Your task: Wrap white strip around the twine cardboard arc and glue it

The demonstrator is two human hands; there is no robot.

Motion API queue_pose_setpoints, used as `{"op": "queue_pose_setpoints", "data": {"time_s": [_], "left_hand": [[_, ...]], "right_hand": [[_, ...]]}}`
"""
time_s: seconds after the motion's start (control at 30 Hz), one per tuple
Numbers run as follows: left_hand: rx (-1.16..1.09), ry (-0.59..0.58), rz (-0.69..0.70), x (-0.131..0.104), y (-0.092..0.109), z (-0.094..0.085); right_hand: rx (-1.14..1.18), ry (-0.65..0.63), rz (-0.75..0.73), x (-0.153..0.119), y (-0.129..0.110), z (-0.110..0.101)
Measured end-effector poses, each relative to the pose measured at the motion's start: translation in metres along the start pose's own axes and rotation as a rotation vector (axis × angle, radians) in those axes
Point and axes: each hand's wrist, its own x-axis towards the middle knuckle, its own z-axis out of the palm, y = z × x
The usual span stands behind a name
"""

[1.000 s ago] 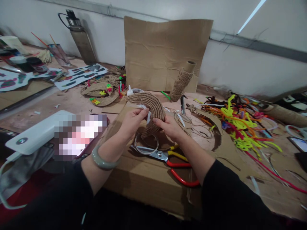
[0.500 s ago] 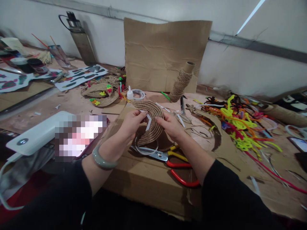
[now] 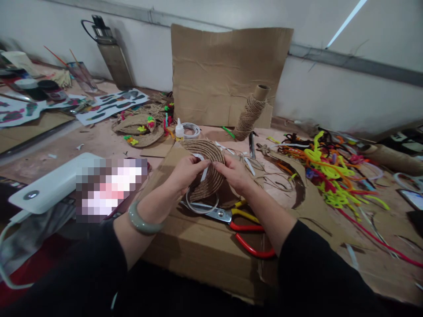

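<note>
On the table (image 3: pixel 95 141), a cup (image 3: pixel 83 78) holds sticks (image 3: pixel 54 56); hands (image 3: pixel 188 174) (image 3: pixel 235 174) hold a rope crescent (image 3: pixel 213 178).

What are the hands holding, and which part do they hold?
A curved brown cord piece. The right hand pinches its outer edge, thumb on top. The left hand holds its inner edge, by the white strip.
</note>
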Motion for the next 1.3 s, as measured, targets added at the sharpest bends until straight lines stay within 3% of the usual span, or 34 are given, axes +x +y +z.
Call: {"op": "queue_pose_setpoints", "data": {"time_s": [0.4, 0.7, 1.3], "left_hand": [[-0.028, -0.05, 0.066, -0.0004, 0.0009, 0.0013], [0.091, -0.021, 0.041, -0.0006, 0.0031, 0.0005], [0.183, -0.206, 0.075, -0.0014, -0.0002, -0.0045]], "right_hand": [[0.047, 0.054, -0.042, 0.0012, -0.0048, 0.0006], [-0.001, 0.041, -0.055, 0.0001, -0.0026, -0.0003], [0.11, 0.195, 0.002, 0.0, -0.0067, -0.0025]]}}
